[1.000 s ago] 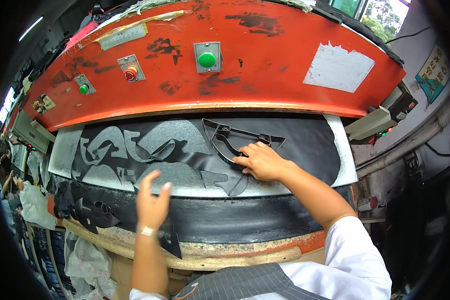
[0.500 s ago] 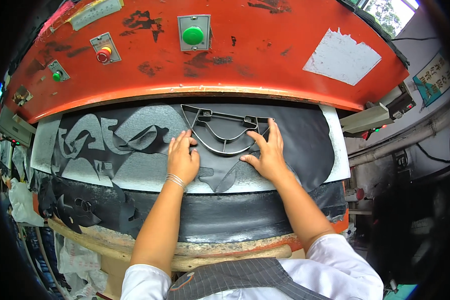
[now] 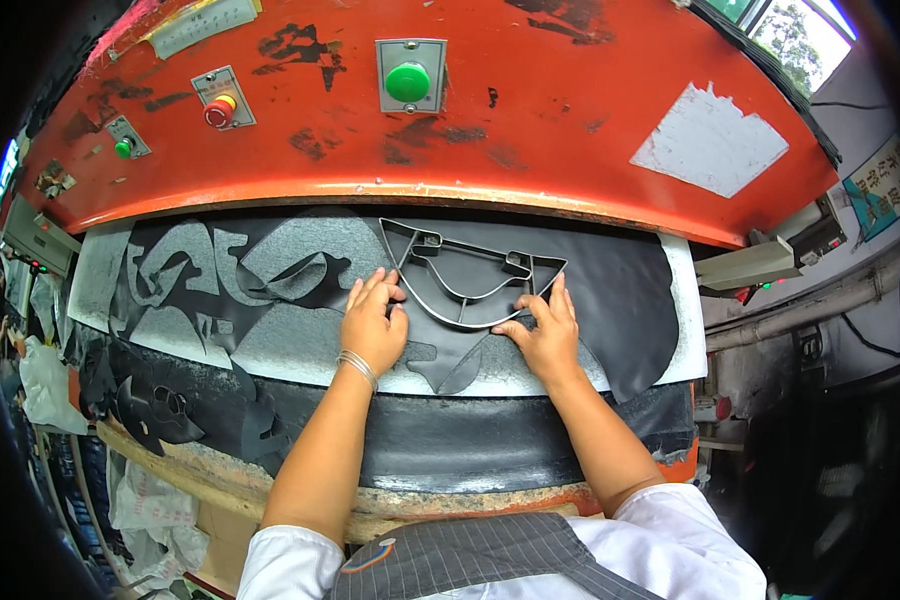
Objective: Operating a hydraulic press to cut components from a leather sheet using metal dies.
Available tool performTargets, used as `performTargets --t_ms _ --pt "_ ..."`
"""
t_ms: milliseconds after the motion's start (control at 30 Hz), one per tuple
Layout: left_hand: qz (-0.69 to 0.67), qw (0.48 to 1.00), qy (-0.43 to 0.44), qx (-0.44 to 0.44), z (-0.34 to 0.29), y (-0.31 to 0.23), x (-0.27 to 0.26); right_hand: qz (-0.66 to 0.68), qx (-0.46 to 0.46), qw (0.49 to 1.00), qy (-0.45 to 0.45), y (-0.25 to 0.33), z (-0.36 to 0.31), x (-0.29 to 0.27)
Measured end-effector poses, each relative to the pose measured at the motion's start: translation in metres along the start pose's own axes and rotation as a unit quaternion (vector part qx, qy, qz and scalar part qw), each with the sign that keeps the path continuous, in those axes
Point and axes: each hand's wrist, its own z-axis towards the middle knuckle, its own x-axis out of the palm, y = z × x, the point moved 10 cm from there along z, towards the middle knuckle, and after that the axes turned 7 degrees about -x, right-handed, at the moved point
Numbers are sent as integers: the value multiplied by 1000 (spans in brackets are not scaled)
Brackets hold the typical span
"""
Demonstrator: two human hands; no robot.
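Observation:
A curved metal cutting die (image 3: 462, 322) lies on a dark, smooth leather-like sheet (image 3: 620, 300), its two pointed ends toward the left and right. My left hand (image 3: 376, 325) rests on the sheet with outstretched fingers, their tips against the die's left edge. With my right hand (image 3: 545, 335) I hold the die's right part, thumb at its lower rim and fingers near its right point. Left of the die, the sheet has large curved cut-outs that show the pale board (image 3: 685, 310) below. A small cut flap (image 3: 455, 365) lies between my hands.
Just behind the die stands the orange-red press head (image 3: 530, 150), with a green button (image 3: 407, 83) and a red knob (image 3: 219, 112). Dark scraps (image 3: 170, 410) hang over the bed's front left. A pale arm-like box (image 3: 750, 264) juts out at the right.
The view has tilted and shifted slightly. My right fingers have moved off the die's inner part to its lower right edge. The die shows no clear shift on the sheet.

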Motion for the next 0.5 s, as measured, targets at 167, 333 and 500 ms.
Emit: performTargets --t_ms 167,333,500 --pt "-5 1000 -13 5 -3 -3 -5 -32 -6 999 28 5 2 -1" --pt "-193 981 -8 -28 -10 21 -32 -65 6 989 130 21 -1 4" --pt "-184 945 -259 -81 -9 112 -213 54 -30 998 3 97 9 -43"
